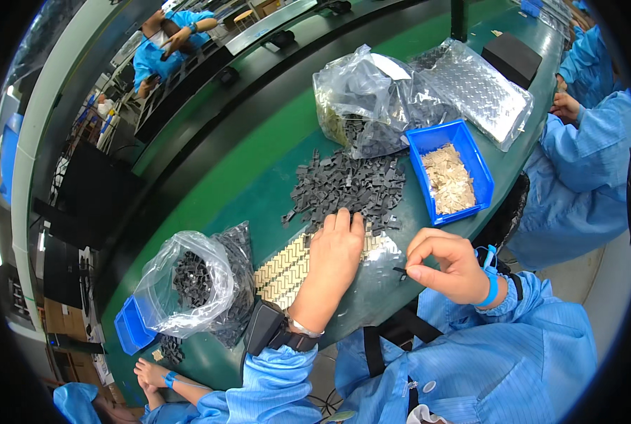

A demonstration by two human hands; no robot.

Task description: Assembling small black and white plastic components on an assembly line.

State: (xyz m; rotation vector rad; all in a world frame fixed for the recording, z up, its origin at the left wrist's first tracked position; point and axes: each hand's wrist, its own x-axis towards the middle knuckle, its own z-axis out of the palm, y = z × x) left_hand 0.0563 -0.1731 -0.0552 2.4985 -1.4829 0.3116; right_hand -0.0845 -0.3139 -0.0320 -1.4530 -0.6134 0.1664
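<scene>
A heap of small black plastic parts (347, 185) lies on the green table in front of me. My left hand (333, 251) rests at the heap's near edge, fingers stretched onto the parts; nothing shows in its grasp. Under that hand runs a sheet of cream rectangular pieces in a staggered pattern (280, 272), partly covered by my wrist. To the right, my right hand (448, 267) is raised near the table's edge, thumb and forefinger pinching a small black plastic part (401, 271). A blue band circles that wrist.
Beyond the heap stands a clear bag of black parts (365, 99), beside a blue bin (482, 192) of tan pieces. Another open bag (188, 275) and a small blue bin (133, 326) are at left. Co-workers in blue sit on both sides.
</scene>
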